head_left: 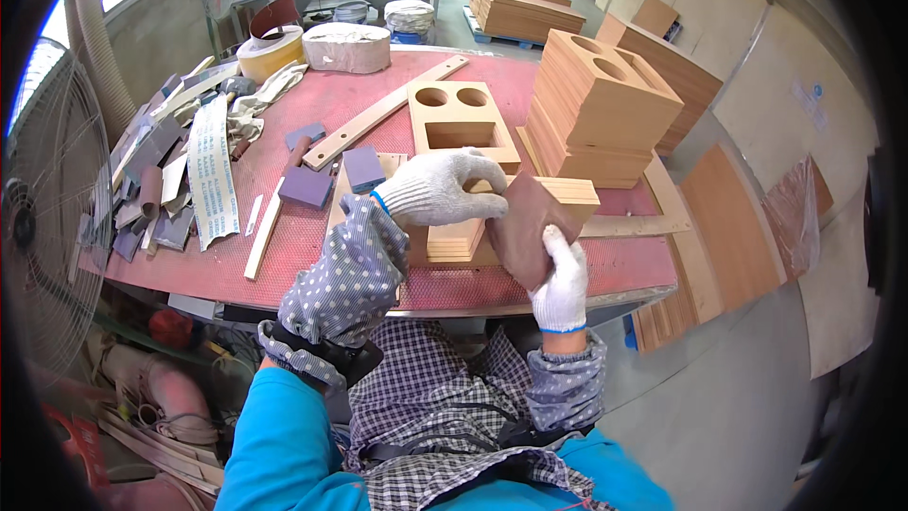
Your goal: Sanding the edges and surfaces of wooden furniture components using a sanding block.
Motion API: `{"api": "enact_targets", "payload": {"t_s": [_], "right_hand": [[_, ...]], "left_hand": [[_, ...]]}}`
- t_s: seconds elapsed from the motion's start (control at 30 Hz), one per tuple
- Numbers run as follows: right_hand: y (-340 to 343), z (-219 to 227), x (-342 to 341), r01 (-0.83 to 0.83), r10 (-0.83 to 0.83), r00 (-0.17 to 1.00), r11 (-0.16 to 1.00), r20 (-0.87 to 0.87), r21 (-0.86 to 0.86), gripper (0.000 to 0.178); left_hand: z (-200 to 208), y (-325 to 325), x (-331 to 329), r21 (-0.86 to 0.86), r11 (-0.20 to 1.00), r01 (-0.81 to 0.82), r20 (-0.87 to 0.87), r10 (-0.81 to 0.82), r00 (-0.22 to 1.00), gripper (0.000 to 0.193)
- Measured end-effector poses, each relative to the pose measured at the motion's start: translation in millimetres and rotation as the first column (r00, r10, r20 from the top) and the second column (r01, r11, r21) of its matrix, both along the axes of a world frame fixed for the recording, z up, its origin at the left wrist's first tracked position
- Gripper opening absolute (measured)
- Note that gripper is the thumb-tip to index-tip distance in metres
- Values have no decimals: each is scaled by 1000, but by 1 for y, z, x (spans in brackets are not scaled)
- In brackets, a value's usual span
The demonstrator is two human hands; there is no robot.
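Nearest us, grey floor runs along the right, and a band of red surface shows between the counter's near edge and the work. Just past that edge, our right hand pinches a brown sheet, keeping it tilted above the counter. Our left hand curves at the sheet's left edge; we cannot tell whether it grips there. Below it lies a layered wooden piece. To the left we see a purple block. Farther off stands a wooden box with two round holes, a narrow gap parting it from a tall wooden stack on the right. Near the far edge sits a wrapped bundle.
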State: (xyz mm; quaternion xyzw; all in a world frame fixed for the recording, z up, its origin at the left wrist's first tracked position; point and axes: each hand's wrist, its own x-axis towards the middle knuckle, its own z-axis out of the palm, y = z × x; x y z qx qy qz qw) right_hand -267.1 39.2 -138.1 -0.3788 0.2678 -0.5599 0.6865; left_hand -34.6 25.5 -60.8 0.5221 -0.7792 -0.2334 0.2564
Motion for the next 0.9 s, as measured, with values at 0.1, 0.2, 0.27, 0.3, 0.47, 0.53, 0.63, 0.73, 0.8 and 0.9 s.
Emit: {"api": "enact_targets", "payload": {"t_s": [0.1, 0.2, 0.27, 0.3, 0.47, 0.53, 0.63, 0.73, 0.8, 0.9], "right_hand": [[3, -5, -1, -59, 56, 994, 998, -89, -25, 45], [5, -10, 2, -207, 203, 962, 978, 184, 4, 73], [5, -9, -5, -307, 271, 900, 950, 342, 53, 77], [6, -7, -6, -400, 309, 814, 913, 492, 87, 82], [0, -8, 3, -275, 186, 924, 930, 334, 242, 74], [1, -6, 3, -289, 195, 914, 928, 357, 234, 70], [0, -8, -3, -313, 213, 902, 922, 376, 228, 69], [-6, -21, -13, -375, 231, 857, 893, 461, 249, 71], [-1, -26, -12, -371, 253, 875, 898, 412, 236, 73], [-1, -50, -21, -437, 321, 838, 880, 442, 188, 75]], "left_hand": [[-2, 0, 0, -44, 999, -16, 15, 17, 1000, 41], [-7, -3, -1, -65, 998, -14, -2, 14, 1000, 43], [-9, -4, 0, -79, 997, 4, 5, -3, 1000, 42], [-9, -4, 0, -78, 997, -1, 3, 1, 1000, 42], [-14, -7, 1, -86, 996, 5, -18, -7, 1000, 39], [-19, -11, 3, -97, 995, 7, -33, -11, 999, 40], [-15, -9, 1, -82, 997, 15, -53, -19, 998, 38], [-15, -10, 1, -66, 998, 21, -56, -25, 998, 33], [-17, -11, 3, -71, 997, 23, -60, -27, 998, 32], [-18, -14, 5, -54, 998, 40, -88, -44, 995, 29]]}}
